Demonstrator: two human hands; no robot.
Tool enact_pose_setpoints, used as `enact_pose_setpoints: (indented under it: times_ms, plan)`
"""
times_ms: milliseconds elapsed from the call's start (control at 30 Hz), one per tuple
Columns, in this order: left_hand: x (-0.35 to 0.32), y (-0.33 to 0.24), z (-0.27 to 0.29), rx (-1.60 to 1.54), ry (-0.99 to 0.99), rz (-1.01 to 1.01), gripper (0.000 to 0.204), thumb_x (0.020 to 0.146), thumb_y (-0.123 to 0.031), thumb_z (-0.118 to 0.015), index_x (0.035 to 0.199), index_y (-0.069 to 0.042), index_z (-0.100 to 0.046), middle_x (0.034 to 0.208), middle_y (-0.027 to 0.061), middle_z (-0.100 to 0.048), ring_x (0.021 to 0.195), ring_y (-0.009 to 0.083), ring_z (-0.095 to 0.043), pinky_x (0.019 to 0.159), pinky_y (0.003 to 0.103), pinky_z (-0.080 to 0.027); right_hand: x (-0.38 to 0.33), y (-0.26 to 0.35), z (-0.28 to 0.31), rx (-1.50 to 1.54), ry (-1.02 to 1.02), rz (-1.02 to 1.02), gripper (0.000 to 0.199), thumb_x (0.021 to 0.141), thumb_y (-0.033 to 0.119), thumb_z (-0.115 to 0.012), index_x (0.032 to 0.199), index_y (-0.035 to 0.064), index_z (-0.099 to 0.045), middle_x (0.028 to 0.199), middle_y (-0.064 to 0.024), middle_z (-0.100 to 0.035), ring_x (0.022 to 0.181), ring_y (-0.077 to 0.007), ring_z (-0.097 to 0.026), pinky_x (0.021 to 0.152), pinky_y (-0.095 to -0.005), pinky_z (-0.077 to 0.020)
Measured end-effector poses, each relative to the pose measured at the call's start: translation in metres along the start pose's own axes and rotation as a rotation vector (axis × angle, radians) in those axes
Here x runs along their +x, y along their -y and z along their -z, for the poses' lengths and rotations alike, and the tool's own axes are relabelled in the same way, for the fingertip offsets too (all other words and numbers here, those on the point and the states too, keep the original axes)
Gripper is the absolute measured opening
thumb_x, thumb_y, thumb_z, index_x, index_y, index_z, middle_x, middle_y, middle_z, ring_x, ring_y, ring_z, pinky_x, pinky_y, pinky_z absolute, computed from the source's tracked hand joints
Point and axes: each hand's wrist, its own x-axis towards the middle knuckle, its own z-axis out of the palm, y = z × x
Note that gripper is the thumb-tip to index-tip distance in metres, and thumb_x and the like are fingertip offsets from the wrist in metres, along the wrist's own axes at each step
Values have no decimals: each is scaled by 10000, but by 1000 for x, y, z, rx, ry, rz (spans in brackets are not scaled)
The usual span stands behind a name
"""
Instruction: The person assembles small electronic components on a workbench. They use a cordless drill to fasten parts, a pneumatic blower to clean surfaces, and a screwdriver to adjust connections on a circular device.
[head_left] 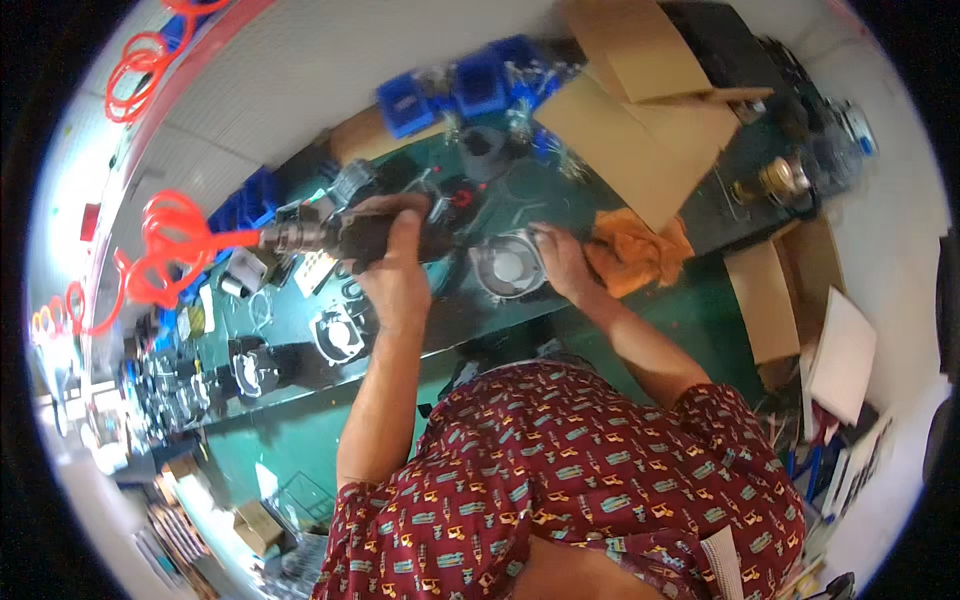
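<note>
My left hand point(400, 262) is wrapped around a dark-bodied air tool point(362, 236), with a red coiled hose point(168, 245) running off its far end, to the left of that hand. My right hand point(565, 262) has its fingers on the right side of a round metal housing point(509, 267); whether they grip it or only rest there, I cannot tell.

The relation I judge to matter most is tool to housing. The housing lies to the right of my left hand, between both hands, and the right hand is the nearer one, already touching it. The tool's long axis runs roughly left to right, its nose toward the housing; blur leaves me unsure of the gap. The housing is round, so I read no long axis on it.

Just right of the right hand an orange cloth point(640, 252) lies crumpled. Nearer me than the left hand, a second housing point(337, 333) sits on the dark green bench point(455, 308). Beyond both hands stand blue bins point(404, 106) and folded cardboard point(640, 145), with a pale wall point(320, 60) behind.
</note>
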Motion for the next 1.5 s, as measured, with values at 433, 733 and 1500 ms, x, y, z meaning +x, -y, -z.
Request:
enact_pose_setpoints:
  times_ms: [433,733,1500]
  plan:
    - [-10,35,-41,99,15,-53,139,846,19,-594,980,-10,-621,950,112,-709,895,202,-652,883,353,-504,-10,-24,4,-95,-95,288,302,994,189,-450,1144,-20,-607,1127,-214,-636,1024,-404,-585,941,-474,-451]
    - [-12,28,-49,109,199,-23,198,846,9,-650,1040,-25,-669,987,82,-706,900,153,-644,843,311,-515,-7,-24,1,26,-99,142,344,997,235,-465,1170,-14,-627,1110,-232,-648,1043,-407,-583,942,-468,-450]
    - [-4,34,-64,53,383,20,189,861,18,-686,1030,-34,-619,985,65,-687,903,136,-642,804,299,-527,-3,-24,4,-45,-91,225,334,999,245,-468,1154,-8,-620,1094,-223,-633,1018,-401,-582,912,-473,-469]
